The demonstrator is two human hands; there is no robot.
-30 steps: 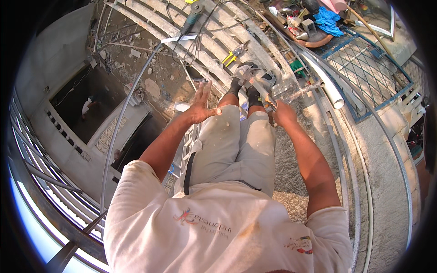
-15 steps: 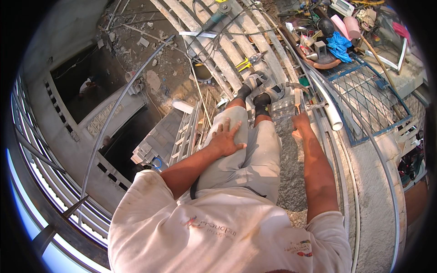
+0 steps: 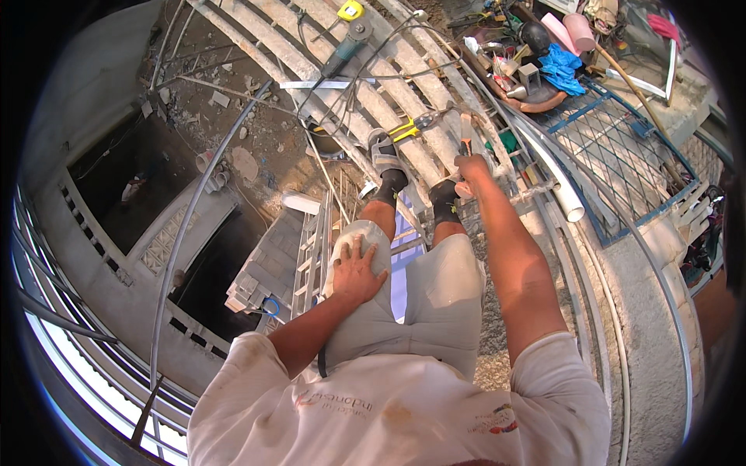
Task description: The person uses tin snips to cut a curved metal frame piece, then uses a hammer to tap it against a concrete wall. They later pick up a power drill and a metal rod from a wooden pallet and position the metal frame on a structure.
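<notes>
My right hand is closed round the handle of a hammer, held out ahead over the slats beside my right foot. My left hand lies on my left thigh, fingers spread and holding nothing. Yellow-handled snips rest on the wooden slats between my feet and just left of the hammer. Farther off, an angle grinder with its cord lies on the same slats, near a yellow tape measure. A pale strip shows between my legs.
At left, the platform's side drops to a lower level with rubble and dark openings. A long metal pipe slants up there. White pipe, a blue metal grille and a heap with a blue glove lie at right.
My right hand has moved left and forward with the hammer. My legs have parted, uncovering the pale strip. My left hand has shifted slightly left and nearer, still on the thigh.
</notes>
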